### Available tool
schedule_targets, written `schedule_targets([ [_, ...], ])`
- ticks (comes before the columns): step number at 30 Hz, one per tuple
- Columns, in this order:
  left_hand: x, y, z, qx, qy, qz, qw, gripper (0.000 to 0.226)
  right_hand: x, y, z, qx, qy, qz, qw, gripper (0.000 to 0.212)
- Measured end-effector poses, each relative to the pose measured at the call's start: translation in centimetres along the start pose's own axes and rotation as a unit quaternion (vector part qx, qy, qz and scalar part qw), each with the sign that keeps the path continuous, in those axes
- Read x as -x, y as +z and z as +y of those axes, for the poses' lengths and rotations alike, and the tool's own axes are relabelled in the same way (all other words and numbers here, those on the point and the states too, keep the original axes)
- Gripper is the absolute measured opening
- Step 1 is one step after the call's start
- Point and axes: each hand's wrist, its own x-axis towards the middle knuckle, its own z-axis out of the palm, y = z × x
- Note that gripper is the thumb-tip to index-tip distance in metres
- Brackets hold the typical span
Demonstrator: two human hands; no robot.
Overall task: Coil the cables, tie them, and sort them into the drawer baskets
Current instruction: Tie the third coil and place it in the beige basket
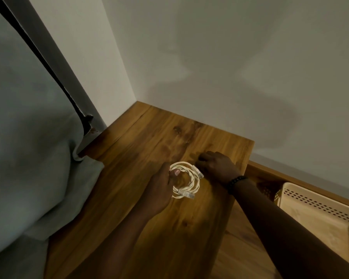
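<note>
Left hand [159, 190] pinches white coiled cable [186, 179] over the table [149, 137]; right hand [216, 168] curled closed beside it, contents unclear. Coiling done; tying next, then basket [314, 200] at right.

Head camera, looking steeply down, close over wooden top [149, 208], seemingly tilted

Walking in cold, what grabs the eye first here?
A white cable, already wound into a coil, sits mid-frame above the wooden top, gripped by the left hand. The right hand, beaded bracelet at its wrist, works beside the coil. A cream perforated basket waits lower right.
</note>
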Motion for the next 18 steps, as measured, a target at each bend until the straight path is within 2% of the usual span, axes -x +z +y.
schedule_targets([
  [3,0.4,-0.4,-0.1,-0.004,0.004,0.006,1.000,0.025,0.1,0.7,-0.5,0.040,0.058,0.009,0.997,0.029],
  [5,0.4,-0.7,-0.2,-0.004,0.011,0.016,1.000,0.025,0.3,0.1,-1.4,-0.068,0.186,0.040,0.979,0.022],
  [6,0.4,-0.8,-0.2,-0.007,0.013,0.028,1.000,0.025,0.4,-0.7,-2.3,-0.167,0.268,0.082,0.945,0.016],
  [8,0.3,-0.8,-0.2,-0.013,0.023,0.063,0.998,0.021,0.3,-3.0,-4.3,-0.346,0.408,0.203,0.821,0.010],
  [9,0.2,-0.8,-0.1,-0.019,0.032,0.085,0.996,0.019,0.3,-4.5,-5.7,-0.379,0.443,0.263,0.769,0.009],
  [11,0.1,-0.7,0.1,-0.039,0.045,0.120,0.991,0.019,0.9,-7.5,-8.9,-0.438,0.464,0.327,0.698,0.009],
  [12,0.2,-0.7,0.3,-0.049,0.048,0.131,0.989,0.020,1.3,-9.0,-10.7,-0.466,0.460,0.331,0.680,0.008],
  [15,0.9,-0.8,1.4,-0.094,0.057,0.147,0.983,0.031,2.1,-11.6,-15.3,-0.522,0.478,0.268,0.654,0.009],
  [18,2.4,-0.8,3.3,-0.124,0.082,0.176,0.973,0.029,1.8,-12.6,-17.6,-0.534,0.520,0.241,0.621,0.009],
])
